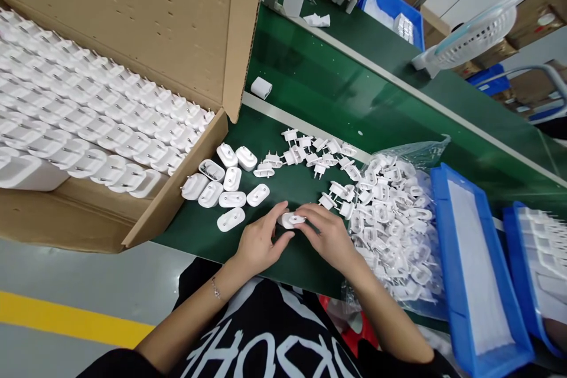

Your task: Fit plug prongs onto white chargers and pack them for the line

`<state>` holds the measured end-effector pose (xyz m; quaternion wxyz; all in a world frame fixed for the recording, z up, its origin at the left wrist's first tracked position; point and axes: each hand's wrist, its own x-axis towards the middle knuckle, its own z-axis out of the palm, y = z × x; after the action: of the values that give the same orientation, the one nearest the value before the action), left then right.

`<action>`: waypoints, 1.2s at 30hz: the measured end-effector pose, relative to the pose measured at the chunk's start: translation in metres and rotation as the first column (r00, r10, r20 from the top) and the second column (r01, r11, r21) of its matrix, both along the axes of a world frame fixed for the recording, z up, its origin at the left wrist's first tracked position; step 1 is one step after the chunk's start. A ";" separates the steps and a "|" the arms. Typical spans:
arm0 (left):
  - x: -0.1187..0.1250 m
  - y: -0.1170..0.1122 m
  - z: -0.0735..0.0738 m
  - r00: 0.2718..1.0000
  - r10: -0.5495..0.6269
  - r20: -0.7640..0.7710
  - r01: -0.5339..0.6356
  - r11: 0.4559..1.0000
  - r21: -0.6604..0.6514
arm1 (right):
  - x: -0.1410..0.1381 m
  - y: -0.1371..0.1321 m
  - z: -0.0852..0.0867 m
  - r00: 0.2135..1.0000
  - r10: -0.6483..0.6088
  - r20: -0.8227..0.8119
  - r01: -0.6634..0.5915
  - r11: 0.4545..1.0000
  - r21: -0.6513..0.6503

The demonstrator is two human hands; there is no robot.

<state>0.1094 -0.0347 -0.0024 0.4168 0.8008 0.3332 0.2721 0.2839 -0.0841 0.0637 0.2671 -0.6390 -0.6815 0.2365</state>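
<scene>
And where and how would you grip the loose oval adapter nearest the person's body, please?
I'd grip the oval adapter by its rounded ends, from above and the near side: its pin face is up, and another adapter sits close to its far side, while both ends seem clear.

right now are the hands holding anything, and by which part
A white plug piece, held by its ends: left hand at the left, right hand at the right.
</scene>
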 end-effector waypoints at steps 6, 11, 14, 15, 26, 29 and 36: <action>0.003 0.001 0.011 0.999 0.022 0.040 -0.019 0.997 -0.080 | 0.007 0.002 -0.013 0.989 0.061 -0.132 -0.064 0.998 -0.017; 0.008 0.002 0.012 1.000 0.029 -0.011 -0.029 0.998 -0.064 | 0.007 -0.004 -0.020 0.990 0.026 -0.142 -0.024 1.000 0.019; 0.006 -0.004 0.011 0.999 0.054 -0.006 -0.054 0.997 -0.056 | 0.010 -0.005 -0.020 0.987 0.050 -0.155 -0.053 0.999 -0.014; 0.003 -0.008 0.010 0.997 0.072 0.014 -0.072 0.997 -0.028 | 0.008 -0.005 -0.022 0.988 0.052 -0.147 -0.054 0.999 -0.008; -0.030 -0.019 0.002 0.993 -0.116 0.003 0.112 0.963 0.246 | -0.002 0.066 -0.001 0.989 -0.082 -0.121 0.104 0.977 0.188; -0.024 -0.012 -0.002 0.999 -0.027 -0.036 0.032 0.989 0.145 | 0.039 0.145 0.008 0.961 -0.269 0.070 0.255 0.953 0.165; -0.028 -0.010 0.001 0.996 -0.080 -0.040 0.082 0.996 0.044 | 0.077 0.252 0.005 0.934 -0.235 0.269 0.262 0.963 -0.066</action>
<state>0.0810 -0.0449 -0.0011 0.4024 0.8281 0.3021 0.2471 0.3606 0.1683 0.0686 0.1710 -0.7581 -0.6113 0.1495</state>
